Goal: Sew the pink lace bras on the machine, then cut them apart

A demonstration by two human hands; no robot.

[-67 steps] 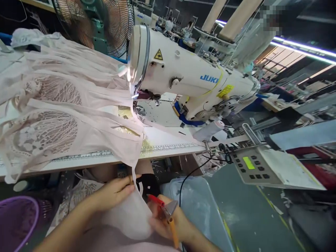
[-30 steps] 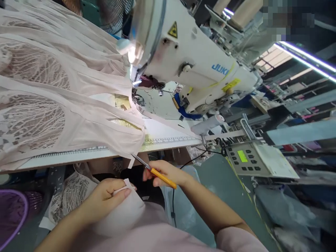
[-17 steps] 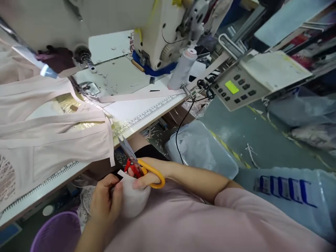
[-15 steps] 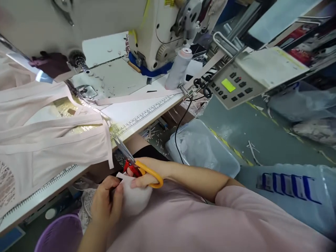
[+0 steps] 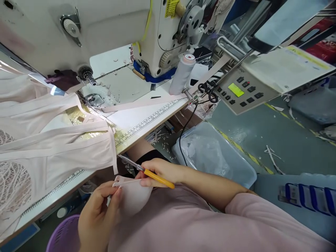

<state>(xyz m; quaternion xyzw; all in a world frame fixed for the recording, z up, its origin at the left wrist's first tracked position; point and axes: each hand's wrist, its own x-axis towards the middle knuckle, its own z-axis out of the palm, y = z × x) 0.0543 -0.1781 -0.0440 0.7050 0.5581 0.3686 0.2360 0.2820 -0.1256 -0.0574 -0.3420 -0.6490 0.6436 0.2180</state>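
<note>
My left hand pinches the edge of a pale pink fabric cup between thumb and fingers, close to my body. A pair of scissors with an orange handle sits in my right hand, blades pointing up and left toward the table edge. The right thumb also rests at the cup's upper edge. Just beyond the blades, pale pink garment pieces with lace parts lie on the table, a narrow strap end hanging over its edge.
A sewing machine stands on the table, with a thread cone and a control box at its right. Below are a clear plastic bin and a purple basket. A ruler tape runs along the table edge.
The scissors have turned in my right hand, their red inner handle no longer showing. My left hand has shifted slightly and now pinches the cup's edge. The whole view has moved a little.
</note>
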